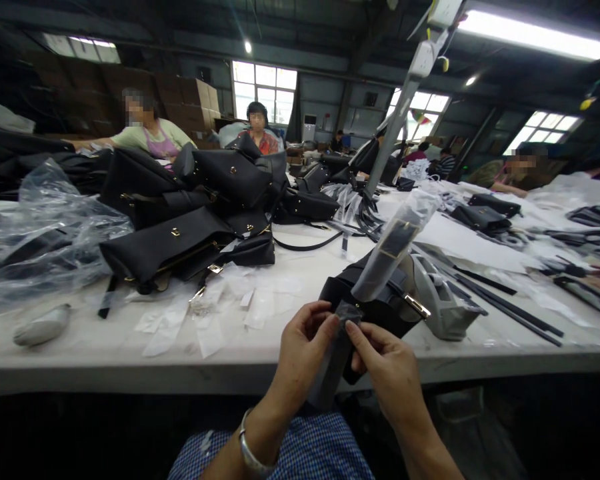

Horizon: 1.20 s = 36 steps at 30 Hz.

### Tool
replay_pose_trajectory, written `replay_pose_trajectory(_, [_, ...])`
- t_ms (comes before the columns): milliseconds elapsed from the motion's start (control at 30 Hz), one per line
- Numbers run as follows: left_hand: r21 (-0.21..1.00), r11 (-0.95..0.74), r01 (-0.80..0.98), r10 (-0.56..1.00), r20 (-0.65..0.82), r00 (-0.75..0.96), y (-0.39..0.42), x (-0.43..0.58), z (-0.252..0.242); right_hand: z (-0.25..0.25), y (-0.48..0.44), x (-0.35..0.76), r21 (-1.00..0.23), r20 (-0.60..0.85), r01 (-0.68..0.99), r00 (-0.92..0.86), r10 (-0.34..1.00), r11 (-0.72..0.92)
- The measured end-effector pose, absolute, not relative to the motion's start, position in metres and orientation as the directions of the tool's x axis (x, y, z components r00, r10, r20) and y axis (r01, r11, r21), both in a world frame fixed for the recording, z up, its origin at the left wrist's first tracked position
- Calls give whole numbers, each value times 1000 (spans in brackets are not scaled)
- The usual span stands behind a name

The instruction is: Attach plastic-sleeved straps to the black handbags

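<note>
A black bag strap in a clear plastic sleeve rises from between my hands, with a gold buckle at its upper part. My left hand pinches the plastic-covered strap between thumb and fingers, and a silver bangle circles that wrist. From the other side my right hand pinches the same strap, its thumb close to the left one. A dark length hangs below the fingers toward my lap. Just behind, a black handbag lies at the table edge; a gold clasp shows on its right.
Several black handbags are heaped at the left, beside crumpled clear plastic. White paper scraps lie in front. To the right are a grey bag-shaped piece and black strips. A metal post stands behind; people sit across the table.
</note>
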<state>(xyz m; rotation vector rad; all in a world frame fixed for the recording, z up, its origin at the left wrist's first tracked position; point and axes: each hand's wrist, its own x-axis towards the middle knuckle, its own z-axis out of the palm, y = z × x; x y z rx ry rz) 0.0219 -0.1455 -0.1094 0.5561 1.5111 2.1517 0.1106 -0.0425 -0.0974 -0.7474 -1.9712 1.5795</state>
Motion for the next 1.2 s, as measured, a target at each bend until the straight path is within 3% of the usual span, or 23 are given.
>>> replay_pose_trajectory(167, [983,-149,-103,534,-7,-845,-153,38,-126,-102,-48,110,-977,70,96,-696,714,189])
replay_pose_trajectory(233, [990,-139,12,467,76,-881,-154,42,-128,-101,-49,110,-976,82,92,-686,723,198])
replay_pose_trajectory(333, [948,-90,305,388,316,-866,-156,46,-129,-100,-48,110,-977,87,80,-698,711,198])
replay_pose_trajectory(433, [791,-46,611,408,573,-711,-161,49,-130,-99,-45,111,-981,94,51,-721,687,188])
replay_pose_trajectory(500, [649,-4,761,475,670,-570,-166,49,-129,-98,-43,112,-984,94,36,-728,679,175])
replay_pose_trajectory(667, [318,123,940,608,725,-325,-174,44,-117,-91,-45,117,-989,49,50,-772,634,138])
replay_pose_trajectory(833, [149,117,982,654,733,-190,-174,44,-115,-82,-48,120,-894,138,178,-765,629,412])
replay_pose_trajectory(933, [247,-29,969,642,748,-171,-183,48,-122,-83,-44,120,-911,97,181,-779,619,370])
replay_pose_trajectory(1033, [549,-152,822,590,717,-371,-196,52,-124,-87,-39,120,-956,24,160,-794,607,246])
replay_pose_trajectory(1133, [879,-40,475,495,430,-755,-198,53,-119,-93,-38,119,-963,34,138,-790,613,231])
replay_pose_trajectory(1200, [979,-18,202,542,179,-821,-190,52,-114,-95,-40,117,-953,70,129,-786,615,275])
